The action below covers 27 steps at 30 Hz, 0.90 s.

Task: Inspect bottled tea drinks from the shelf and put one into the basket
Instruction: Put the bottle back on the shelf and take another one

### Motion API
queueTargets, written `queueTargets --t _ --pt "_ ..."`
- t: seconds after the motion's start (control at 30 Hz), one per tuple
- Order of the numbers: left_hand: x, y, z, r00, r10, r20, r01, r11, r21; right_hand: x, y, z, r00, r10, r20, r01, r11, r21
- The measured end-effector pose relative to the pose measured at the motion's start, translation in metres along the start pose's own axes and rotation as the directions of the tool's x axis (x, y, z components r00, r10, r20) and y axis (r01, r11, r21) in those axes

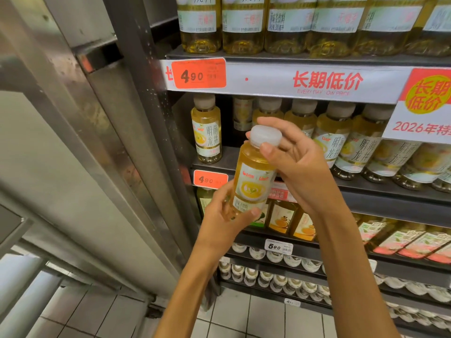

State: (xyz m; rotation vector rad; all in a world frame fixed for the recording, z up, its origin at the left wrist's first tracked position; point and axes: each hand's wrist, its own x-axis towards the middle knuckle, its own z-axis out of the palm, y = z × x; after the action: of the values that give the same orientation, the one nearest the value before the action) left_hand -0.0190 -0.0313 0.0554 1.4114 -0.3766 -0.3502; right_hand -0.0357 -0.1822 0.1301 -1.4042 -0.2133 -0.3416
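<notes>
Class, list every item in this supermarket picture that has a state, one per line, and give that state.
Held yellow tea bottle with white cap: capped, tilted, off the shelf, in both hands.
Left hand: grips the bottle's base.
Right hand: pinches the cap.
Lone yellow tea bottle on the middle shelf: upright, capped, a gap to its right.
Orange 4.90 price tag: stuck on the shelf edge.
</notes>
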Motion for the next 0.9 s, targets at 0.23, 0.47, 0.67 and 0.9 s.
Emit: queueTargets --t 0.23,0.47,0.67,0.9 --pt "0.036 -0.013 0.005 0.966 0.177 -0.191 -0.12 0.954 0.275 0.02 0.019 0.016 0.993 -0.088 -0.084 0.073 0.983 -0.168" --pt "0.067 -0.019 0.002 0.906 0.259 -0.335 -0.098 0.898 0.43 0.047 0.029 0.023 0.976 -0.127 -0.176 0.073 0.957 -0.282" --pt "0.076 -0.022 0.003 0.887 0.28 -0.367 -0.087 0.882 0.463 0.063 0.034 0.023 0.957 -0.217 -0.195 0.059 0.799 -0.599" --pt "0.083 -0.02 0.004 0.872 0.296 -0.391 -0.059 0.855 0.516 0.072 0.037 0.012 0.935 -0.305 -0.183 0.022 0.563 -0.826"
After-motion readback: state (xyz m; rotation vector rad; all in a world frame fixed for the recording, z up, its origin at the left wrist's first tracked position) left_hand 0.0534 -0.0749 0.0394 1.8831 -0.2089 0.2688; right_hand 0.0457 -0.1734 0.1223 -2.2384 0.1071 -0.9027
